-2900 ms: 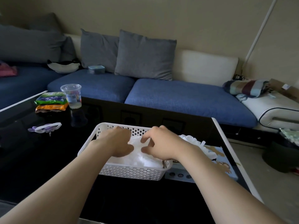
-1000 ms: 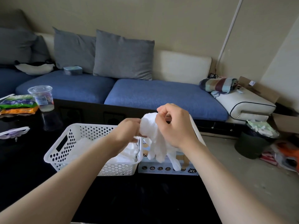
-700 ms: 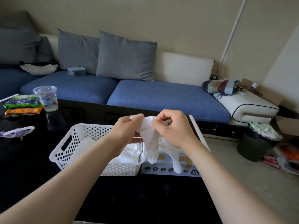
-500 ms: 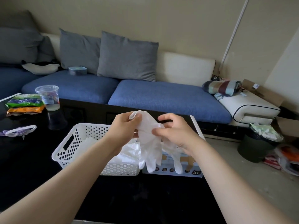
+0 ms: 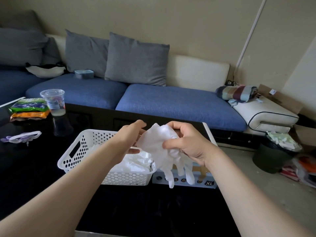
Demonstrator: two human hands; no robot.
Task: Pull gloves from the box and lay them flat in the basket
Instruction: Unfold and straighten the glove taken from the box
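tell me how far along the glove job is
Done: a pile of white gloves already lies in the basket. In hand: one glove, pinched by the right hand, left hand at its edge, tips dangling before the box. Left: lay it flat in the basket.

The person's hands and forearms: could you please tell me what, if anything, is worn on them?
Nothing is worn that shows. The left hand and right hand are ungloved, and both forearms are uncovered up to the picture's lower edge: no sleeve, watch or bracelet appears. Whether a finger carries a ring is too small to tell.
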